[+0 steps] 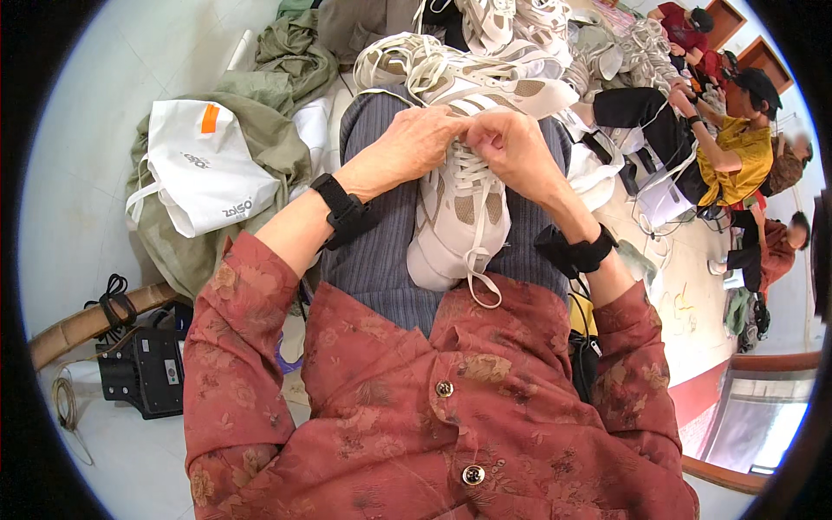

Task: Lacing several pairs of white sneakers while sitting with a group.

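Observation:
A white and beige sneaker [444, 227] lies on my lap, its toe toward my body. White laces [468, 163] cross its front, and a loose loop hangs over the toe. My left hand [416, 140] is closed at the upper end of the lacing, fingertips pinched together. Right beside it, my right hand [513, 149] has its fingers curled in a pinch on the lace. The fingertips nearly meet, and the bit of lace between them is mostly hidden. Just beyond my hands, another similar sneaker [511, 94] lies on its side.
A heap of laced sneakers [494, 26] rises beyond my knees. At left, a white bag [204, 169] lies on green cloth [282, 61]; a black device [143, 368] with cables is on the floor. Several people sit at right, one in a yellow shirt [750, 160].

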Motion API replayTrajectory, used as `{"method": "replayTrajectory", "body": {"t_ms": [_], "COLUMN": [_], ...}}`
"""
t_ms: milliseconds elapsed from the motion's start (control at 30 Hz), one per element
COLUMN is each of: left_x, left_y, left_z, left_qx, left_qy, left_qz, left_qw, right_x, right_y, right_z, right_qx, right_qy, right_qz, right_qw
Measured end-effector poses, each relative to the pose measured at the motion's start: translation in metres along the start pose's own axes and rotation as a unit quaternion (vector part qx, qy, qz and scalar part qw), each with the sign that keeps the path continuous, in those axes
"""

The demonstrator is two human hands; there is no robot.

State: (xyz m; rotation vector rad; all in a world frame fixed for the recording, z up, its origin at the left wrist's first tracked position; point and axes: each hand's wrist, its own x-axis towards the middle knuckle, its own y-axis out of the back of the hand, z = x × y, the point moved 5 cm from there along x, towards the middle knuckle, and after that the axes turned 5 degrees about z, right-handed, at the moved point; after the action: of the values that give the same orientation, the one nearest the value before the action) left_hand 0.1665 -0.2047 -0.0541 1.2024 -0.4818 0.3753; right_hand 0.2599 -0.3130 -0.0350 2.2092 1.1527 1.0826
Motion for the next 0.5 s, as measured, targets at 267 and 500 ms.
{"method": "replayTrajectory", "body": {"t_ms": [267,500], "left_x": [-0.011,-0.014], "left_y": [0.008,0.009], "left_z": [-0.006,-0.015], "left_qx": [-0.058,-0.077], "left_qy": [-0.003,-0.014], "left_qz": [0.005,0.03], "left_qw": [0.998,0.997], "right_x": [0.013,0.056], "right_y": [0.031,0.101], "right_z": [0.014,-0.002], "right_qx": [0.604,0.201], "right_qy": [-0.242,-0.063], "right_qz": [-0.094,0.125], "right_qw": [0.754,0.97]}}
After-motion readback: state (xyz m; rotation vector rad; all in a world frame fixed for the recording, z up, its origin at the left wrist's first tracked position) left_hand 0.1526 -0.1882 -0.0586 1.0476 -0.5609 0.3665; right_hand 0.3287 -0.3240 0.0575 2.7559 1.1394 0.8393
